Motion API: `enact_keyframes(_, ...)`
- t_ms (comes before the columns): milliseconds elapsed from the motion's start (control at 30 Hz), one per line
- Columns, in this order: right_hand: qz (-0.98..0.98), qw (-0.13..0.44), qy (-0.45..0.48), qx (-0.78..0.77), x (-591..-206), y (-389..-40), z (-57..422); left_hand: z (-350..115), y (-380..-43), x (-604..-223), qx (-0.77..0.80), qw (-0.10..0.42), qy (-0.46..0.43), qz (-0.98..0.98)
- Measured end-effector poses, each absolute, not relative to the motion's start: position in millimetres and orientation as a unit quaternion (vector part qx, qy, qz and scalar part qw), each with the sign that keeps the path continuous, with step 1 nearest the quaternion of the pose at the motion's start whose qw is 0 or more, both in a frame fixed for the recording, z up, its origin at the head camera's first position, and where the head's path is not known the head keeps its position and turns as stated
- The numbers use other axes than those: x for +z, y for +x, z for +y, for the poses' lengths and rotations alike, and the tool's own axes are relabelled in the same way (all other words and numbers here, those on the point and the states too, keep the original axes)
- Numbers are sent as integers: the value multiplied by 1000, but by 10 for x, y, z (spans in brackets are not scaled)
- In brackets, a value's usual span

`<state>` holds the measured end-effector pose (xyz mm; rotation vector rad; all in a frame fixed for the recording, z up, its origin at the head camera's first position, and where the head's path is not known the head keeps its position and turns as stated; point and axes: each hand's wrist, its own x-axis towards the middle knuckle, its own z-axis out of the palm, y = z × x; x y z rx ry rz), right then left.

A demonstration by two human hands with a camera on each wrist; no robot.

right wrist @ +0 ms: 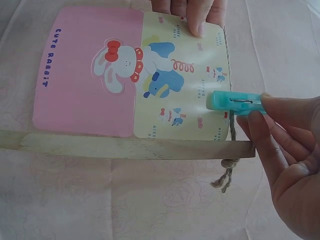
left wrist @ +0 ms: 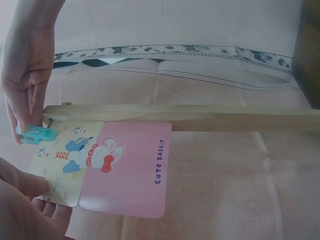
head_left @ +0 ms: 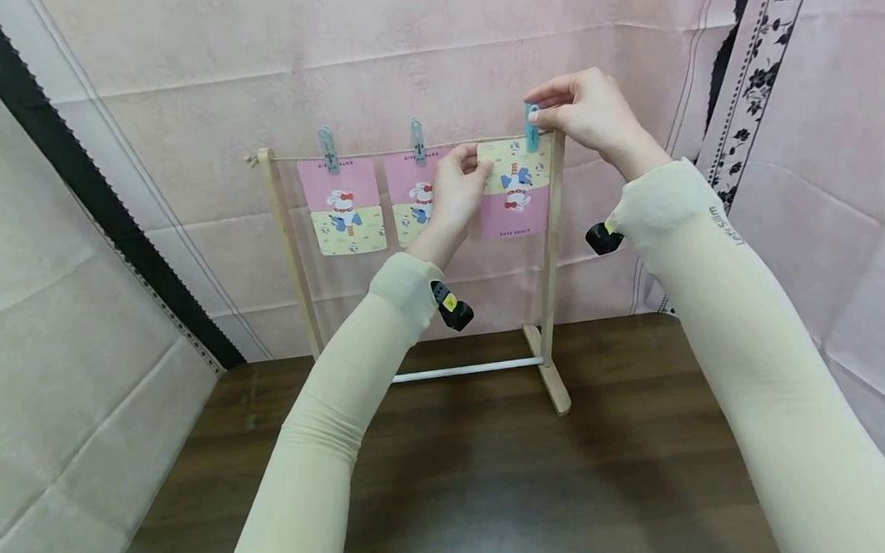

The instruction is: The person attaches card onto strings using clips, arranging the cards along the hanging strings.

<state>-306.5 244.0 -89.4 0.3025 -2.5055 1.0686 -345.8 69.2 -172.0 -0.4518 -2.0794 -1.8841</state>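
My left hand (head_left: 453, 188) pinches the upper left edge of a pink and yellow rabbit card (head_left: 516, 210) between thumb and fingers. The card hangs at the right end of the string, its rabbit upside down, the yellow half on top. With thumb and fingertips my right hand (right wrist: 287, 145) pinches a blue clothespin (right wrist: 235, 102). The clothespin's mouth lies over the string (right wrist: 231, 127) and the card's top edge, close to the right post (head_left: 552, 221). In the left wrist view both hands flank the card's yellow half.
Two similar cards hang to the left: one (head_left: 340, 186) in full view, one (head_left: 407, 178) partly behind my left hand. Blue-grey clothespins (head_left: 328, 149) hold them. The wooden rack has a left post (head_left: 288, 243) and a white lower bar (head_left: 466, 369), standing on a dark wooden table (head_left: 454, 493).
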Motion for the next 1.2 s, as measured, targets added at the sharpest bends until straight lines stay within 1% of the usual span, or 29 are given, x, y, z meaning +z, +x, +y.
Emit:
enact_keyframes(500,-913,195,108,341,-847,-3014,2455,709,-3432,-1706,-662,150,-167,-715)
enact_keyframes(1000,-932,147,113,313,-809,-2969,2420,679,-3403,-1747,-665,145,-170,-713)
enact_keyframes(1200,-936,154,120,292,-815,-2950,2426,675,-3363,-1727,-664,151,-174,-711)
